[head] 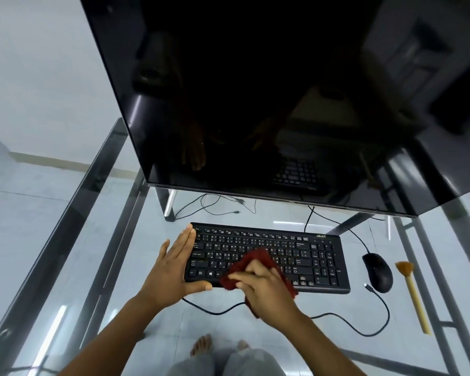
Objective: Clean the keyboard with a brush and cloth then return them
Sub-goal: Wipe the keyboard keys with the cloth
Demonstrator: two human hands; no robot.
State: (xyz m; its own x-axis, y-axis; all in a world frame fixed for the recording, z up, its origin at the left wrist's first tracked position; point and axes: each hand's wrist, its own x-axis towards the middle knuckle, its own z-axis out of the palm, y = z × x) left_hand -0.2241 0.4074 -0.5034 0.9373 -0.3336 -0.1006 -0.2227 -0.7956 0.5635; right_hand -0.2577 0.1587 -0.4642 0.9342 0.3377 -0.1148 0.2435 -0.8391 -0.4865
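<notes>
- Keyboard lies on the glass table, braced by left hand, fingers flat and spread.
- Right hand fingers clutch the red cloth over the middle keys.
- Risk: hard wiping could snag keycaps, or shove the keyboard toward mouse and brush.

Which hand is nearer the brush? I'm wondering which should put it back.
Right. The right hand presses the red cloth on the keyboard's middle; the left hand holds its far left end. The brush lies right of the mouse.

One keyboard, one red cloth in the grip, one mouse, one brush, one monitor, one glass table, two hands: left hand, right hand.
</notes>
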